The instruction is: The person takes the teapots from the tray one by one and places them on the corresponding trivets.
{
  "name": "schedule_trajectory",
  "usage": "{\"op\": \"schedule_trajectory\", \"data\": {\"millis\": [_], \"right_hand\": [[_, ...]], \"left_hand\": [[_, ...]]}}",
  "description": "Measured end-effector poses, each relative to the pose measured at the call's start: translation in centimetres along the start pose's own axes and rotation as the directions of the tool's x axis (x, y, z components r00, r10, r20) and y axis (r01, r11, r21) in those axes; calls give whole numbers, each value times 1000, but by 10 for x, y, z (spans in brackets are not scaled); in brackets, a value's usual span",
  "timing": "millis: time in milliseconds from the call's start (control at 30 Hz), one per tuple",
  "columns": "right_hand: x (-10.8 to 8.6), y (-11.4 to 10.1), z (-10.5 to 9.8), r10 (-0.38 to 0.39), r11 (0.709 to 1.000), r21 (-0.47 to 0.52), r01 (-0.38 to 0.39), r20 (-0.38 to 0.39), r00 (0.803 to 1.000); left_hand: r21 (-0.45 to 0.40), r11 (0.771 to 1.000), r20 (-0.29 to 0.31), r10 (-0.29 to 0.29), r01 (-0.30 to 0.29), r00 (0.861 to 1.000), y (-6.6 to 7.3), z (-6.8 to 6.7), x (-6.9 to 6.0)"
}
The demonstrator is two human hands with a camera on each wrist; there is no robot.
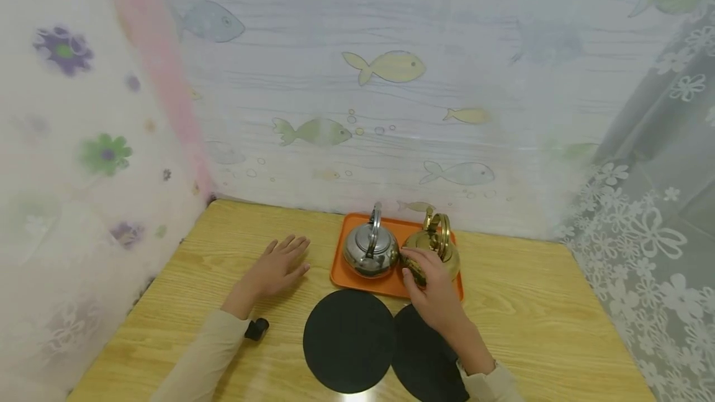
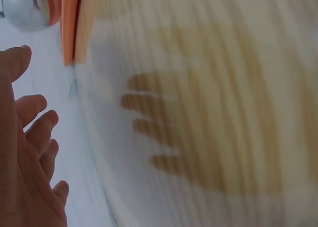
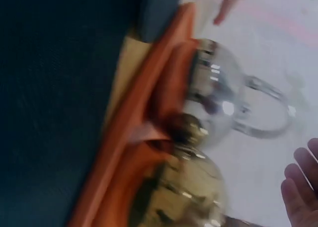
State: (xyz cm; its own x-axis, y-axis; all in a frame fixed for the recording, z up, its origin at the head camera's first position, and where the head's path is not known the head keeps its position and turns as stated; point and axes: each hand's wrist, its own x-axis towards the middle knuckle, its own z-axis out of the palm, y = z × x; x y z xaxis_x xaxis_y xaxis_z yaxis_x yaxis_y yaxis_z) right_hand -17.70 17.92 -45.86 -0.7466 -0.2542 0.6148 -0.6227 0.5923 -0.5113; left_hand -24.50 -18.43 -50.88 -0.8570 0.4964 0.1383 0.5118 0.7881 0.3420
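Note:
A silver teapot [image 1: 360,259] and a gold teapot [image 1: 452,263] stand side by side on an orange tray [image 1: 338,268] in the head view, their handles raised. My right hand [image 1: 434,296] hovers in front of the gold teapot, partly covering it, fingers loosely bent; the right wrist view shows its fingers [image 3: 298,180] apart from both teapots. Whether it touches the gold one in the head view is hard to tell. Left of the tray, my left hand [image 1: 272,270] is spread over the table with nothing in it. Its shadow falls on the wood in the left wrist view.
Two round black mats lie before the tray, a left mat [image 1: 349,343] and a right mat [image 1: 421,352] partly under my right forearm. The wooden table [image 1: 519,315] meets a fish-patterned curtain [image 1: 313,172] at the back. A small black object [image 1: 257,329] is at my left wrist.

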Motion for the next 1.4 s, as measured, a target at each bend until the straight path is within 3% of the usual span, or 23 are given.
{"op": "schedule_trajectory", "data": {"millis": [100, 233, 367, 533, 800, 900, 1100, 1400], "right_hand": [[5, 3, 13, 65, 995, 78, -70, 60, 996], [11, 9, 28, 135, 963, 219, -154, 100, 986], [22, 12, 37, 224, 903, 352, -247, 106, 969], [35, 10, 41, 339, 808, 467, -358, 127, 932], [49, 8, 49, 377, 743, 544, -390, 140, 915], [51, 7, 50, 398, 734, 543, -408, 143, 906], [54, 8, 52, 395, 726, 555, -407, 147, 907], [60, 6, 55, 415, 707, 562, -428, 160, 896]], "left_hand": [[13, 1000, 24, 27, -27, 999, 6, 6, 4], [32, 998, 50, 54, -55, 997, 14, 12, 9], [33, 997, 76, 68, -71, 995, 22, 14, 16], [36, 995, 113, 93, -97, 989, 26, 16, 25], [27, 994, 145, 103, -108, 984, 22, 22, 37], [20, 993, 162, 115, -120, 980, 23, 22, 39], [9, 989, 187, 145, -150, 972, 25, 20, 41], [-6, 990, 212, 140, -142, 967, 24, 19, 42]]}}
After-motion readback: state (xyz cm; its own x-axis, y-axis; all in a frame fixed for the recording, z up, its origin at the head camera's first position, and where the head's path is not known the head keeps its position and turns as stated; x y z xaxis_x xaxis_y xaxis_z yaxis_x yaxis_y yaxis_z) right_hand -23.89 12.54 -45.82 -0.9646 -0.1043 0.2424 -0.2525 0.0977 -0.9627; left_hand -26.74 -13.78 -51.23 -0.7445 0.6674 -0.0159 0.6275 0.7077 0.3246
